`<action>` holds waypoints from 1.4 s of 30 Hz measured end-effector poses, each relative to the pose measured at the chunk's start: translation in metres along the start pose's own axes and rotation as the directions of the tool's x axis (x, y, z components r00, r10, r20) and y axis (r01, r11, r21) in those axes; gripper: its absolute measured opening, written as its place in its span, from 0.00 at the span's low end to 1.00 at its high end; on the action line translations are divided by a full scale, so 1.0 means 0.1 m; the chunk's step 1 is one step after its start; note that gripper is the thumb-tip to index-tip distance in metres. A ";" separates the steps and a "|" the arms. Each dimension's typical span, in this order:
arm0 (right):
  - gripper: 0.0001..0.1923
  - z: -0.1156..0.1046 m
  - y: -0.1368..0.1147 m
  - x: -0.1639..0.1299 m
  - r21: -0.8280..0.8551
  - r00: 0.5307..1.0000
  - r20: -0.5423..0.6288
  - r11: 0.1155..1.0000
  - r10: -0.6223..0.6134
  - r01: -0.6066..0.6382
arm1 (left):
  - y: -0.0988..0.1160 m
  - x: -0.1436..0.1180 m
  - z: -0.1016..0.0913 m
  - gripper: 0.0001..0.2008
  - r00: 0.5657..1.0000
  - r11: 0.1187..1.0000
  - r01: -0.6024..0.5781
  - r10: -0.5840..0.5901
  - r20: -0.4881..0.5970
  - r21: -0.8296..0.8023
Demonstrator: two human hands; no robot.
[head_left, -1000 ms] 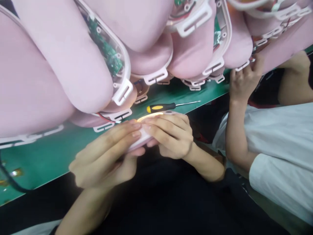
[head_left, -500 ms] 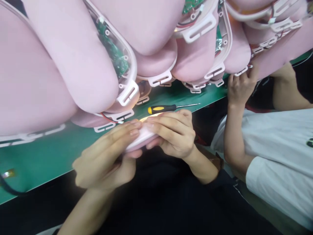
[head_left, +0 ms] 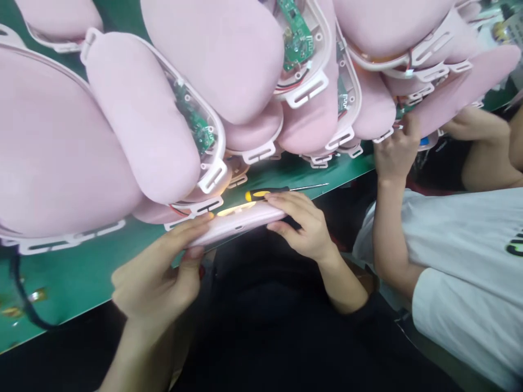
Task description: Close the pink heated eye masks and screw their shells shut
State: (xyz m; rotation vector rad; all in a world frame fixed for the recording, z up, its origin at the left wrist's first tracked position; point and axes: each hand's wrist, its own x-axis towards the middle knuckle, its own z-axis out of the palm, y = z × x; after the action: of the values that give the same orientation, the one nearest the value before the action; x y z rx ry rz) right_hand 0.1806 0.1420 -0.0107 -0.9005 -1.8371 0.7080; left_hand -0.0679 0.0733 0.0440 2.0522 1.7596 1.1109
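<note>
Both of my hands hold one flat pink device (head_left: 241,222) edge-on, just in front of the green table (head_left: 81,272). My left hand (head_left: 157,277) grips its left end, thumb below and fingers on top. My right hand (head_left: 304,226) holds its right end the same way. A warm light glows along the device's top edge. A yellow-and-black screwdriver (head_left: 269,192) lies on the table right behind the device, shaft pointing right.
A heap of pink padded devices (head_left: 155,125) with white strap loops and exposed green circuit boards (head_left: 296,32) fills the table's far side. A co-worker in a white shirt (head_left: 466,261) sits at right, one hand (head_left: 394,152) on the heap. A black cable (head_left: 20,305) trails at left.
My hands slid apart from the device's middle to its two ends, uncovering its length. The view shifted, showing more of the heap and the table.
</note>
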 end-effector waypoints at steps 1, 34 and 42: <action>0.18 0.01 0.02 -0.04 0.037 1.000 0.002 0.999 0.024 -0.024 | 0.03 0.00 -0.01 0.28 0.999 0.998 -0.036 0.035 0.018 0.042; 0.13 0.35 -0.20 -0.06 -0.278 0.999 -0.018 0.960 -0.033 0.027 | -0.05 0.11 0.10 0.20 0.928 0.909 -0.355 0.316 0.196 0.217; 0.12 0.40 -0.04 -0.07 -0.281 0.992 -0.027 0.953 -0.124 0.112 | -0.01 0.12 0.18 0.22 0.931 0.896 -0.365 0.348 0.109 0.254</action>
State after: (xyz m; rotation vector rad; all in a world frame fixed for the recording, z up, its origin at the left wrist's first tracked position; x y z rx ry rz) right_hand 0.1448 0.1303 -0.0265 -0.9683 -1.9640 0.3557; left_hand -0.0566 0.0902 0.0356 2.6282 1.6204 0.9181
